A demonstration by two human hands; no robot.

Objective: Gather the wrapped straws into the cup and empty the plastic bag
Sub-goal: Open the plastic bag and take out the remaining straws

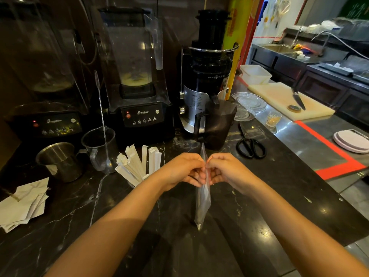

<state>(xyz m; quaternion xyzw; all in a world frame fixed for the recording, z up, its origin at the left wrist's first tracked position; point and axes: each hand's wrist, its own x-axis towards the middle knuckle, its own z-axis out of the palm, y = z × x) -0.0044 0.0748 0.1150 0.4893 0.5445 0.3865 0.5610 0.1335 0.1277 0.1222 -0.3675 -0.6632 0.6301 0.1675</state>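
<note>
Both hands meet over the dark marble counter [259, 196]: left hand [183, 169] and right hand [225, 170] have their fingers curled shut, pinching the top of the clear plastic bag [203, 198] between them. That bag hangs edge-on and upright, its bottom corner just above the counter, with something pale inside, too blurred to name. Left of the bag, wrapped straws [137, 163] fan out of a cup whose body hides behind the left wrist. Further left of the bag stand a clear measuring cup [100, 148] and a steel jug [60, 160]. Beyond the bag, black scissors [251, 147] lie flat, near a dark pitcher [216, 124].
</note>
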